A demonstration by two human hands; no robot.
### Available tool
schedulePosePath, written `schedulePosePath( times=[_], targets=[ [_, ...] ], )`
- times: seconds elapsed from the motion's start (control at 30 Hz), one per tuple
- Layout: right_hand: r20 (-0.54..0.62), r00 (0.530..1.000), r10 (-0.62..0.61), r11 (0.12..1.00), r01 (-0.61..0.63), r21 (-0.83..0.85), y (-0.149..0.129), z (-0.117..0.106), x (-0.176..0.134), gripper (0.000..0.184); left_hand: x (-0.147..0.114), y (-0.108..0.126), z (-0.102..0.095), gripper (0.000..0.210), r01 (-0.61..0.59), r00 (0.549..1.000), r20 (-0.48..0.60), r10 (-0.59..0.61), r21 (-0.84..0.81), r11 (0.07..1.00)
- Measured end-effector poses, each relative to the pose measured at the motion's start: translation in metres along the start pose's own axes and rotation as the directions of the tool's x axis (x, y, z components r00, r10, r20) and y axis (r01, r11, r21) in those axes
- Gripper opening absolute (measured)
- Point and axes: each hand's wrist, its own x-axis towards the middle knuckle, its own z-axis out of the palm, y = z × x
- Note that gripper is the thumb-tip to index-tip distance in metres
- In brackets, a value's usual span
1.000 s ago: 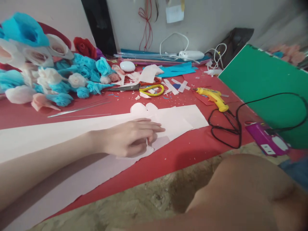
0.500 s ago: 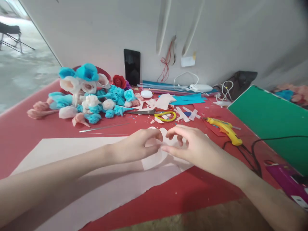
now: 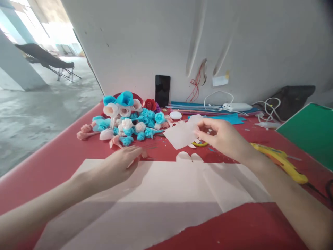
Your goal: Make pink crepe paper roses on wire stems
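My right hand pinches a piece of pale paper between thumb and fingers, raised over the scraps at the back. Part of the yellow-handled scissors shows beneath that piece. My left hand hovers over the left part of a large pale paper sheet, fingers loosely bent, thumb apart, nothing visible in them. Just past its fingertips lies a thin metal tool, partly hidden. Two rounded paper petals rest at the sheet's far edge.
Blue, white and pink paper flowers are heaped at the back left. A phone leans on the wall. Beyond my right forearm lies a yellow glue gun with its cable, and a green board stands at the right.
My hands were close together over the sheet; now they are apart. The right has lifted a paper piece toward the back, the left has moved left. The view has swung left.
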Motion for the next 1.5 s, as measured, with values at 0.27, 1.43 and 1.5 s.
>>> schedulePosePath(
  times=[0.27,1.43,1.5],
  targets=[
    [0.068,0.997,-0.029,1.0,0.028,0.004,0.003,0.015,0.005,0.012,-0.005,-0.013,0.013,0.034,0.011,1.0,0.019,-0.013,0.103,0.995],
    [0.668,0.742,-0.055,0.994,0.102,-0.031,0.011,0.06,0.05,0.013,-0.005,-0.006,0.018,0.014,0.089,0.993,0.086,-0.083,-0.067,0.994],
    [0.579,0.815,-0.02,0.992,0.086,-0.088,0.012,0.052,0.044,0.019,-0.006,-0.003,0.017,0.015,0.013,0.997,0.08,-0.004,-0.111,0.994]
  ],
)
